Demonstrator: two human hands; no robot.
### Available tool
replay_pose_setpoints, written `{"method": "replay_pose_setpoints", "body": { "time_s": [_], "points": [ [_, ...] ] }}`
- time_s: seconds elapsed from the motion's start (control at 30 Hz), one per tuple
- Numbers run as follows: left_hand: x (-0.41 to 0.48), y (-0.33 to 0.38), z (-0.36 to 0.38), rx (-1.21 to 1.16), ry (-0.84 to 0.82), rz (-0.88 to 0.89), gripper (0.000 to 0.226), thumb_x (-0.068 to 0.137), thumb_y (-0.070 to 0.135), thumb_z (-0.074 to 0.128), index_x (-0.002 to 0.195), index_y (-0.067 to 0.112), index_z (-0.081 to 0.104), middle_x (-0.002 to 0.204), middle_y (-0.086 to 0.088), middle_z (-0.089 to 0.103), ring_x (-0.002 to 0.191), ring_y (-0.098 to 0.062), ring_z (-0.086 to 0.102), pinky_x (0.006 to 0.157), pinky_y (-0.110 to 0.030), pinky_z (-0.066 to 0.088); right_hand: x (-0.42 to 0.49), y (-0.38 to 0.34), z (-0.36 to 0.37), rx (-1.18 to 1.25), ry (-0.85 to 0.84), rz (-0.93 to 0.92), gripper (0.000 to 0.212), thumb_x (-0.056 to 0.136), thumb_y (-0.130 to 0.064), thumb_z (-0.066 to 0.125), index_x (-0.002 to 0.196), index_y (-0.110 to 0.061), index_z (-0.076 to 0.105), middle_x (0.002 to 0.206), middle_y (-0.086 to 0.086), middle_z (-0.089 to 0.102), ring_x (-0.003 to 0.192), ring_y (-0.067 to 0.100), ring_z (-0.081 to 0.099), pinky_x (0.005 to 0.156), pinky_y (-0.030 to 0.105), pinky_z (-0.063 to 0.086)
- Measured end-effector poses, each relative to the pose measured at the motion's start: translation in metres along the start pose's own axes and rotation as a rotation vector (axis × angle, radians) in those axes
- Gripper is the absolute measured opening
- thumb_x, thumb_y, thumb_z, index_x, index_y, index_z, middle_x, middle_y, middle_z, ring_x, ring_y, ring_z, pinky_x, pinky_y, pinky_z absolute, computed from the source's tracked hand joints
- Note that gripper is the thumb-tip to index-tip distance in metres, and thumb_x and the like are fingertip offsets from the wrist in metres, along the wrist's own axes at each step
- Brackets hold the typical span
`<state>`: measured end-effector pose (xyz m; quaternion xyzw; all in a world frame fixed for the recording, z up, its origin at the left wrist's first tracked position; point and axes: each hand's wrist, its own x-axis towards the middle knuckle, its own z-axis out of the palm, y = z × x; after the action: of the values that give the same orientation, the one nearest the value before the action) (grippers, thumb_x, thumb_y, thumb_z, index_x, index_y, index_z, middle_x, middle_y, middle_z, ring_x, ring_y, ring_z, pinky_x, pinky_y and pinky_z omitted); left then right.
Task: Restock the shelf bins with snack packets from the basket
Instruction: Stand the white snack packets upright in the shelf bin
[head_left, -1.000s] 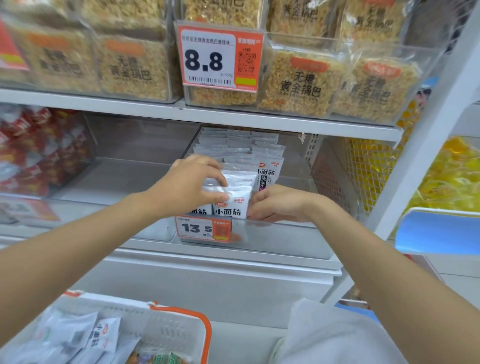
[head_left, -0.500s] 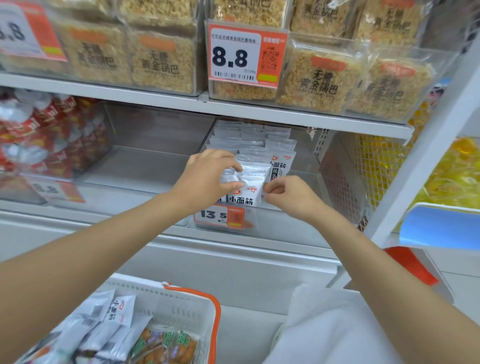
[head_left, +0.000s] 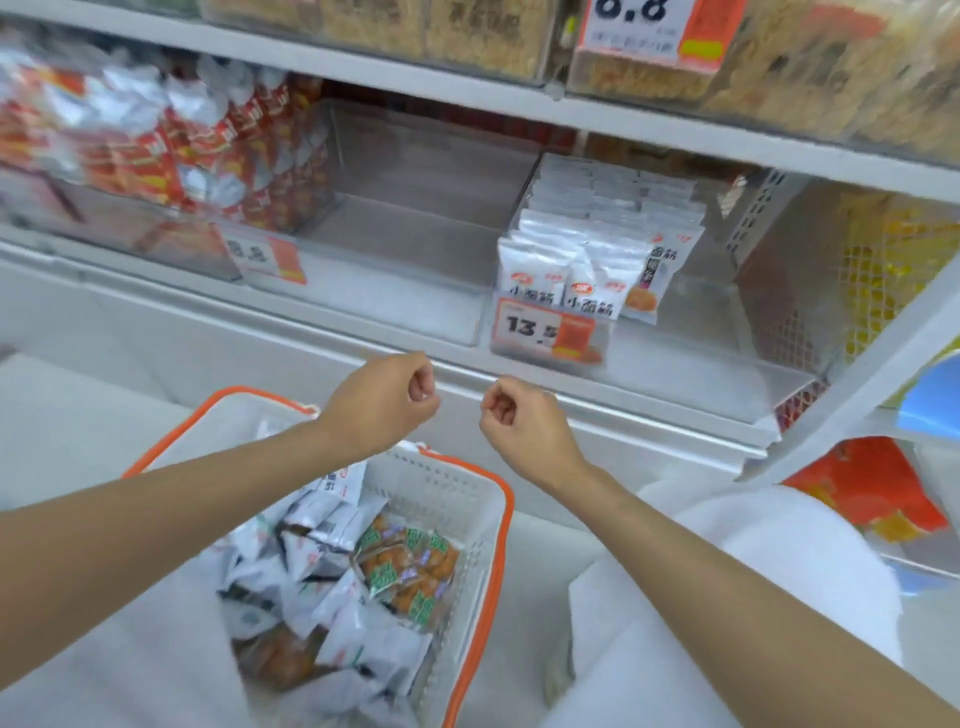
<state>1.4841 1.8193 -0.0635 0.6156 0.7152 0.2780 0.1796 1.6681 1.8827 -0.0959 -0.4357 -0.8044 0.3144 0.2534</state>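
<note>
Shop shelving fills the view, with a white shelf ledge (head_left: 623, 410) running across just beyond both hands. At 1 o'clock from the hands, a clear shelf bin (head_left: 685, 364) holds white snack packets (head_left: 587, 260) standing upright in tight rows, faces forward. That is probably so the printing reads from the aisle above the price tag (head_left: 550, 330) clipped to the bin's front. At 10 o'clock, red packets (head_left: 156, 145) are heaped in another bin.

The basket (head_left: 506, 499) sits low at 6 o'clock, directly under the left forearm and within easy reach of the shelf. Loose white packets (head_left: 332, 582) and a few orange-and-green ones (head_left: 410, 566) are jumbled inside it.

The left hand (head_left: 384, 400) hovers over the basket's far rim, and its fingers are curled in on an empty palm. The right hand (head_left: 524, 421) is just beside it at 3 o'clock, clenched the same loose way and also holding nothing. Neither hand touches the shelf, the bin or any packet.

The stocked rows lie near, up at 1 o'clock. The supply lies at 6 o'clock from the left hand and 7 o'clock from the right, so the next pick looks like a short drop down into the basket.
</note>
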Motion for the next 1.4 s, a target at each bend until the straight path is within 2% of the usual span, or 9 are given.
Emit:
{"method": "replay_pose_setpoints", "body": {
  "time_s": [0.33,0.57,0.63,0.7,0.77,0.9,1.13,1.27,1.4],
  "points": [
    [-0.039,-0.116,0.023,0.345,-0.524,-0.325,0.016,0.083,0.022,0.062,0.089,0.035,0.057,0.107,0.008,0.059,0.099,-0.014,0.057,0.09,-0.033,0.049,-0.041,0.059,0.151,-0.36,-0.909,0.185,0.013,0.082,-0.011,0.059,0.09,-0.006,0.069,0.102,0.013,0.069,0.098,0.029,0.064,0.083,0.038,0.053],
    [-0.049,-0.114,0.035,0.417,-0.657,-0.294,0.019,0.09,0.019,0.058,0.108,0.026,0.057,0.111,0.008,0.054,0.1,-0.014,0.053,0.08,-0.029,0.044,-0.09,0.062,0.232,-0.229,-1.118,0.252,0.038,0.079,-0.03,0.07,0.113,-0.019,0.058,0.107,0.005,0.058,0.099,0.027,0.056,0.08,0.037,0.05],
    [-0.05,-0.11,0.035,0.409,-0.679,-0.306,0.021,0.091,0.018,0.057,0.111,0.025,0.057,0.109,0.006,0.057,0.096,-0.016,0.056,0.081,-0.03,0.048,-0.099,0.06,0.244,-0.276,-1.07,0.19,0.047,0.083,-0.03,0.071,0.123,-0.012,0.053,0.114,0.009,0.057,0.106,0.03,0.056,0.085,0.04,0.05],
    [-0.051,-0.107,0.035,0.404,-0.701,-0.317,0.023,0.092,0.018,0.057,0.113,0.023,0.057,0.107,0.003,0.058,0.093,-0.017,0.057,0.084,-0.032,0.051,-0.103,0.059,0.247,-0.305,-1.021,0.153,0.019,0.086,-0.026,0.066,0.088,-0.014,0.051,0.086,0.006,0.052,0.085,0.027,0.053,0.063,0.034,0.041],
    [-0.052,-0.105,0.034,0.398,-0.711,-0.335,0.026,0.091,0.017,0.058,0.117,0.021,0.057,0.113,0.002,0.058,0.097,-0.018,0.057,0.085,-0.033,0.05,-0.096,0.056,0.241,-0.256,-1.02,0.175,0.031,0.088,-0.024,0.064,0.07,-0.021,0.038,0.072,-0.002,0.041,0.069,0.021,0.043,0.053,0.029,0.03],
    [-0.055,-0.103,0.027,0.481,-0.66,-0.367,0.035,0.089,0.018,0.056,0.124,0.015,0.052,0.121,-0.003,0.057,0.103,-0.022,0.058,0.071,-0.029,0.043,-0.05,0.027,0.188,-0.128,-0.869,0.224,0.013,0.089,-0.027,0.063,0.088,-0.016,0.057,0.09,0.004,0.059,0.078,0.019,0.053,0.056,0.026,0.036],
    [-0.061,-0.084,0.038,0.114,-0.588,-0.234,0.121,0.057,0.07,0.076,0.151,0.028,0.013,0.142,-0.001,0.044,0.123,-0.021,0.049,0.099,-0.043,0.046,0.001,-0.026,0.054,0.432,-0.473,0.571,0.017,0.091,-0.02,0.065,0.092,-0.003,0.07,0.076,0.012,0.072,0.067,0.02,0.07,0.065,0.026,0.058],
    [-0.057,-0.057,0.047,-0.135,-0.297,-0.119,0.063,0.081,0.036,0.071,0.135,0.026,0.041,0.113,0.001,0.063,0.095,-0.018,0.061,0.079,-0.034,0.05,0.0,-0.039,0.006,0.516,-0.446,0.581,0.042,0.09,-0.049,0.061,0.083,-0.008,0.067,0.072,0.008,0.071,0.067,0.018,0.069,0.063,0.026,0.054],
    [-0.045,-0.032,0.039,-0.621,-0.439,-0.264,0.035,0.087,0.008,0.069,0.119,0.016,0.058,0.107,-0.003,0.071,0.099,-0.019,0.067,0.084,-0.028,0.054,0.013,-0.036,-0.009,0.162,0.034,0.218,0.041,0.089,-0.057,0.056,0.083,-0.017,0.053,0.074,-0.004,0.058,0.069,0.015,0.055,0.067,0.031,0.044]
  ]
}}
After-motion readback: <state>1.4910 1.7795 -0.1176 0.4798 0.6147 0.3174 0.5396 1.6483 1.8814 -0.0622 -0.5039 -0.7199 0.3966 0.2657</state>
